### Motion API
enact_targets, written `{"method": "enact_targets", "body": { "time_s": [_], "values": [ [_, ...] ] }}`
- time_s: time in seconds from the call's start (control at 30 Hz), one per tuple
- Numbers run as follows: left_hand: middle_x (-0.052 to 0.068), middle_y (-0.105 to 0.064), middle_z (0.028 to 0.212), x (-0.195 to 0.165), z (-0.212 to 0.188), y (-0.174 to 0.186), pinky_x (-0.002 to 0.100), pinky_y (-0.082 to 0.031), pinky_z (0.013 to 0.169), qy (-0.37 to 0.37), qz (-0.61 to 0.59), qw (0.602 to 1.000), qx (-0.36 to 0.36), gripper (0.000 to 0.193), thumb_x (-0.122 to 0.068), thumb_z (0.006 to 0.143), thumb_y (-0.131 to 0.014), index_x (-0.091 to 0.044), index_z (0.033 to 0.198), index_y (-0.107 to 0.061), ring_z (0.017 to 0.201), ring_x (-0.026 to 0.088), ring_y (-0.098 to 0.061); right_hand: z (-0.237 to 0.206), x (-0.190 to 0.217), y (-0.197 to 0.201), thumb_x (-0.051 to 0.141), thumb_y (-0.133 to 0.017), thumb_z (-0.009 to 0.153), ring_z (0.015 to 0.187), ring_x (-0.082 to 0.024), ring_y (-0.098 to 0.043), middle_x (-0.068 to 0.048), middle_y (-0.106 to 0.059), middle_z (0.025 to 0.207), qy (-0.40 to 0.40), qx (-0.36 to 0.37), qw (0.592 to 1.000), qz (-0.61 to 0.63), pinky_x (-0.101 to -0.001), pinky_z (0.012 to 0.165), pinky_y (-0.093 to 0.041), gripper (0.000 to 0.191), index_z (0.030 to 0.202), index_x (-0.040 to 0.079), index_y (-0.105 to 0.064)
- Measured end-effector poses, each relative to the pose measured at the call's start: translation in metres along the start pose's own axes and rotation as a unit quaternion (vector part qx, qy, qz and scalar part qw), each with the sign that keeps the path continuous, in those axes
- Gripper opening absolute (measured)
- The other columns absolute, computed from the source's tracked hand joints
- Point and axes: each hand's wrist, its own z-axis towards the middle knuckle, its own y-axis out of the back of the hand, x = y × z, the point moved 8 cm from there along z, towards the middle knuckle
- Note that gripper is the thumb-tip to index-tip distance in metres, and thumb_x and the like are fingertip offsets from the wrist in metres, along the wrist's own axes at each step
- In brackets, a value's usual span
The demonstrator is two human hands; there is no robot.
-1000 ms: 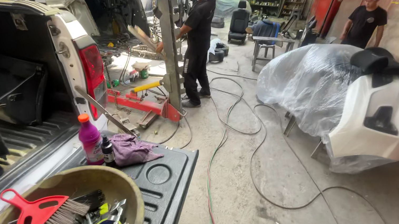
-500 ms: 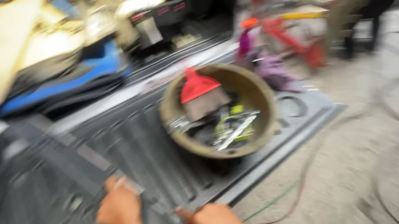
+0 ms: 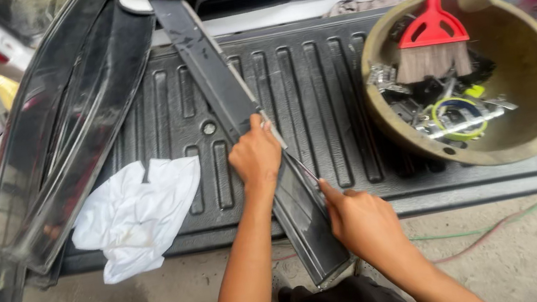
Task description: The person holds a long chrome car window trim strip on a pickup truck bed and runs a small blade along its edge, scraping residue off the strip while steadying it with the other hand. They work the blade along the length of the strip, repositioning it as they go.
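A long black plastic trim strip point(image 3: 219, 87) lies diagonally across the black ribbed tailgate liner point(image 3: 324, 92), its near end hanging over the edge. My left hand point(image 3: 255, 154) rests on the strip's middle, fingers curled over its right edge. My right hand point(image 3: 360, 219) sits lower at the strip's right edge, thumb and forefinger pinched on a thin line, like a tape strip, that runs along that edge up to my left hand.
Several more long black trim pieces point(image 3: 60, 148) lie at the left. A crumpled white cloth point(image 3: 135, 215) lies on the liner's near left. A round tan bowl point(image 3: 534, 58) at the right holds a red hand brush point(image 3: 434, 38) and metal parts. Concrete floor lies below.
The view swung from the workshop yard down to the tailgate. Both hands have come to rest on the black strip, and the picture is sharp after the blur.
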Motion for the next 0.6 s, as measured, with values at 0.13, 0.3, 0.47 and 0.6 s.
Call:
{"method": "enact_targets", "body": {
  "time_s": [0.13, 0.3, 0.47, 0.6],
  "values": [
    [0.017, -0.072, 0.07, 0.0, 0.002, 0.0, 0.054, -0.054, 0.057, -0.003, 0.005, 1.0, -0.01, 0.023, -0.037, 0.1, -0.054, -0.017, 0.109, -0.061, 0.065, 0.041, -0.072, 0.001, -0.003, 0.0, 0.021, -0.064, 0.087, 0.065, -0.04, -0.07, -0.018, -0.073, 0.077, 0.009, -0.008, 1.0, -0.003, -0.0523, 0.06, -0.056, 0.048, 0.134, 0.021, -0.069],
    [0.017, -0.071, 0.067, 0.001, 0.0, 0.003, 0.053, -0.054, 0.056, -0.003, 0.0, 1.0, -0.019, 0.022, -0.037, 0.1, -0.056, -0.018, 0.108, -0.061, 0.063, 0.041, -0.071, 0.007, -0.006, 0.007, 0.018, -0.063, 0.091, 0.067, -0.039, -0.07, -0.017, -0.073, 0.078, 0.023, -0.018, 0.999, 0.024, -0.0509, 0.062, -0.055, 0.038, 0.128, 0.017, -0.07],
    [0.016, -0.071, 0.068, -0.001, 0.002, 0.0, 0.053, -0.053, 0.054, -0.008, 0.003, 1.0, -0.022, 0.021, -0.037, 0.103, -0.055, -0.017, 0.106, -0.059, 0.062, 0.04, -0.071, 0.008, -0.007, 0.013, 0.017, -0.063, 0.09, 0.066, -0.039, -0.069, -0.017, -0.072, 0.077, 0.036, -0.022, 0.999, 0.031, -0.0509, 0.063, -0.055, 0.041, 0.13, 0.017, -0.07],
    [0.015, -0.07, 0.065, 0.0, 0.002, -0.002, 0.053, -0.053, 0.052, 0.001, 0.019, 1.0, -0.017, 0.022, -0.039, 0.101, -0.055, -0.017, 0.104, -0.059, 0.061, 0.04, -0.071, 0.01, -0.006, 0.011, 0.02, -0.063, 0.09, 0.067, -0.04, -0.069, -0.017, -0.072, 0.079, 0.035, -0.013, 0.999, 0.027, -0.0523, 0.063, -0.054, 0.04, 0.13, 0.018, -0.07]
  ]
}}
